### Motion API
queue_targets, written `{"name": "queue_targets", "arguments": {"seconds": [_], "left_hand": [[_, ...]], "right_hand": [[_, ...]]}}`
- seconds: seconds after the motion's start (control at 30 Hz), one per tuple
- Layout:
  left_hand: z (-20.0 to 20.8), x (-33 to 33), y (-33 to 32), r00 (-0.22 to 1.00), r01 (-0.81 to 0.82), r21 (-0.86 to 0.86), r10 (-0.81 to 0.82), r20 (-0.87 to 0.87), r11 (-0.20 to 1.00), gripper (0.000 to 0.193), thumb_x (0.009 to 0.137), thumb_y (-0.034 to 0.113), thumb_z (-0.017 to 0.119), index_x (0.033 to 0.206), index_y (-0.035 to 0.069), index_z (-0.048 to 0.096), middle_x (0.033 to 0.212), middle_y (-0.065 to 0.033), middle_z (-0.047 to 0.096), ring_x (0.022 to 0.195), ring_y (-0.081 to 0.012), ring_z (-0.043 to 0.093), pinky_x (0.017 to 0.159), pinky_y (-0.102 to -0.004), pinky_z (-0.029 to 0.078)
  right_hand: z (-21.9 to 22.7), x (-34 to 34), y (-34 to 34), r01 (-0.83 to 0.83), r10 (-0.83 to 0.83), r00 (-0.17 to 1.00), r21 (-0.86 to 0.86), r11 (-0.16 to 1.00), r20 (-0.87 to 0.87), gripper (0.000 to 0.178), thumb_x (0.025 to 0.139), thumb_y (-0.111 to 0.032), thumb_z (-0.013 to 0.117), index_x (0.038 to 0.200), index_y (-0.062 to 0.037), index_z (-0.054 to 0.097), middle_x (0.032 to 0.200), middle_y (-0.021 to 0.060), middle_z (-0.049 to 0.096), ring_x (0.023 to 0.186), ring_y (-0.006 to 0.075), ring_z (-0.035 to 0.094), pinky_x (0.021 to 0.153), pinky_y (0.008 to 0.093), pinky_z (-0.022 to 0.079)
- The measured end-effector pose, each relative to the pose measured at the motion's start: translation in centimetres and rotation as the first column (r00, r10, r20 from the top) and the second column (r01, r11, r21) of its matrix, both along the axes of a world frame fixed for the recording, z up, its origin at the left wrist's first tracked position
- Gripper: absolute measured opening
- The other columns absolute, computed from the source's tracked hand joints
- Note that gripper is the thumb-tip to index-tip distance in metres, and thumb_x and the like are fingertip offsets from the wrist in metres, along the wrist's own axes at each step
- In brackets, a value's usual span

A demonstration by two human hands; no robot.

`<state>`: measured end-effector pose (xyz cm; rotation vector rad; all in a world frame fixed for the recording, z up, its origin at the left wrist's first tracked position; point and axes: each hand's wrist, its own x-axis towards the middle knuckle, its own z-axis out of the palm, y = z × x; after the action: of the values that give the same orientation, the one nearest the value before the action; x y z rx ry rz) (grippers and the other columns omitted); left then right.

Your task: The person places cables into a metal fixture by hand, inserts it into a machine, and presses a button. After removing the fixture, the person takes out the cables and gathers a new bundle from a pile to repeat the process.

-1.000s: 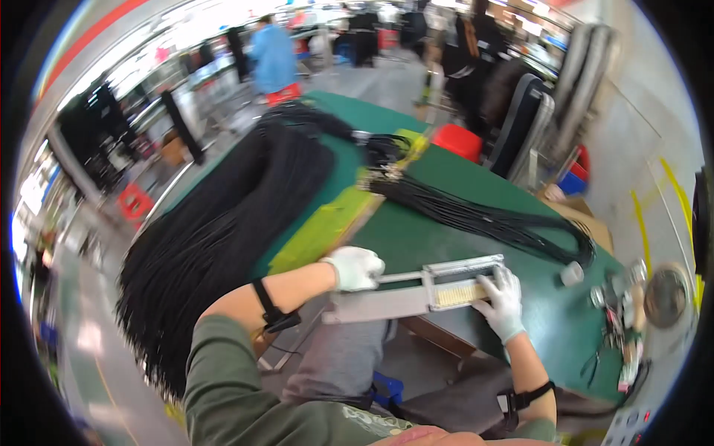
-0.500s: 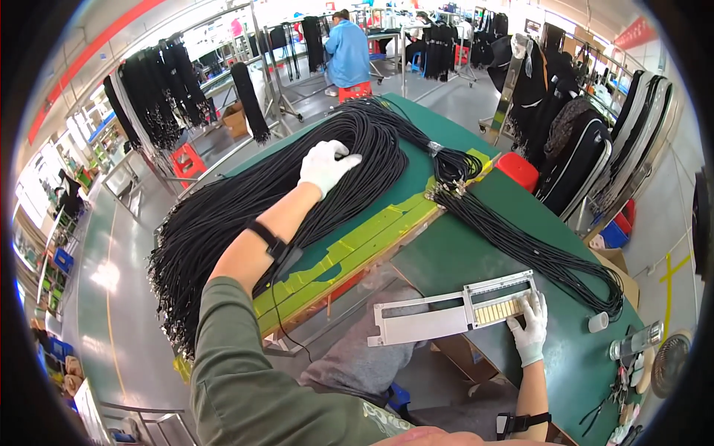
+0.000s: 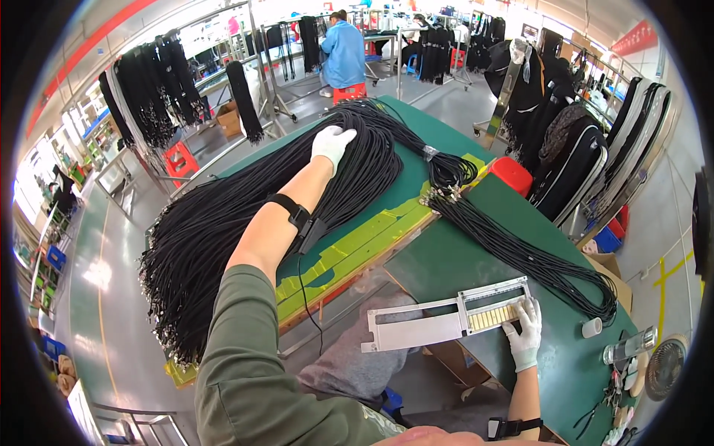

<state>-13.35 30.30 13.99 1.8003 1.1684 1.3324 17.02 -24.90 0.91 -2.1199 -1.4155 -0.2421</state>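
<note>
My left hand [image 3: 332,143], in a white glove, rests far forward on a big pile of thin black cables [image 3: 245,189], its fingers curled into the strands at the bend. Metal ends hang along the pile's left edge. My right hand [image 3: 525,338], also gloved, has its fingers closed over the right end of a long white frame [image 3: 416,332]. A row of gold-coloured pieces [image 3: 491,318] sits in the frame's right section, beside my fingertips. The frame's left part reaches past the green table edge, above my lap.
A tied cable bundle [image 3: 520,253] lies across the green table [image 3: 439,260]. Yellow-green tape [image 3: 372,232] covers the edge strip. At right are a white cap [image 3: 592,327], a glass jar [image 3: 631,346], a small fan [image 3: 667,368] and a red stool [image 3: 510,177]. Another person [image 3: 344,56] sits far back.
My left hand has shifted slightly forward along the cable pile, its fingers curling in more. My right hand and the white frame stay nearly in place while the whole view moves a little.
</note>
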Motion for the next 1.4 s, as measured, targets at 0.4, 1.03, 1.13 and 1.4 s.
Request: {"name": "queue_targets", "arguments": {"seconds": [0.4, 1.03, 1.13, 1.4], "left_hand": [[-0.3, -0.3, -1.3, 0.810, 0.356, -0.275, -0.148, 0.568, 0.893, 0.017, 0.103, 0.020, 0.055, 0.109, 0.004, 0.060, 0.096, -0.0110, 0.073, 0.074, -0.0184, 0.068, 0.066, -0.0317, 0.057], [1.0, -0.6, -1.9, 0.831, 0.371, -0.291, -0.175, 0.528, 0.882, 0.032, 0.093, 0.039, 0.071, 0.097, 0.010, 0.059, 0.069, 0.0022, 0.053, 0.049, -0.0097, 0.045, 0.046, -0.0272, 0.035], [1.7, -0.3, -1.3, 0.977, 0.204, -0.390, -0.165, 0.131, 0.898, 0.033, 0.086, 0.038, 0.079, 0.090, 0.011, 0.061, 0.062, 0.0021, 0.051, 0.045, -0.0108, 0.042, 0.043, -0.0291, 0.032], [0.0, 0.2, 1.0, 0.967, 0.192, -0.281, -0.132, 0.218, 0.940, 0.018, 0.076, 0.015, 0.081, 0.086, 0.006, 0.070, 0.080, -0.0059, 0.069, 0.074, -0.0197, 0.064, 0.073, -0.0370, 0.050]], "right_hand": [[-0.4, 0.5, -0.2, 0.000, 0.000, 0.998, 0.008, 1.000, -0.068, 0.050, 0.078, -0.020, 0.078, 0.125, -0.0072, 0.069, 0.143, 0.0181, 0.055, 0.141, 0.0406, 0.040, 0.116, 0.0487, 0.034], [-0.3, 0.5, -0.3, -0.016, 0.019, 0.995, 0.040, 0.999, -0.096, 0.046, 0.078, -0.015, 0.076, 0.123, -0.0050, 0.069, 0.143, 0.0192, 0.056, 0.142, 0.0408, 0.040, 0.116, 0.0486, 0.034], [-0.3, 0.4, -0.3, -0.011, 0.015, 0.995, 0.038, 0.999, -0.103, 0.046, 0.078, -0.015, 0.076, 0.123, -0.0053, 0.069, 0.143, 0.0189, 0.056, 0.142, 0.0407, 0.040, 0.116, 0.0484, 0.034], [-0.3, 0.4, -0.3, -0.003, 0.009, 0.992, 0.047, 0.999, -0.127, 0.043, 0.081, -0.017, 0.075, 0.122, -0.0061, 0.070, 0.143, 0.0181, 0.056, 0.141, 0.0404, 0.041, 0.117, 0.0475, 0.034]]}}
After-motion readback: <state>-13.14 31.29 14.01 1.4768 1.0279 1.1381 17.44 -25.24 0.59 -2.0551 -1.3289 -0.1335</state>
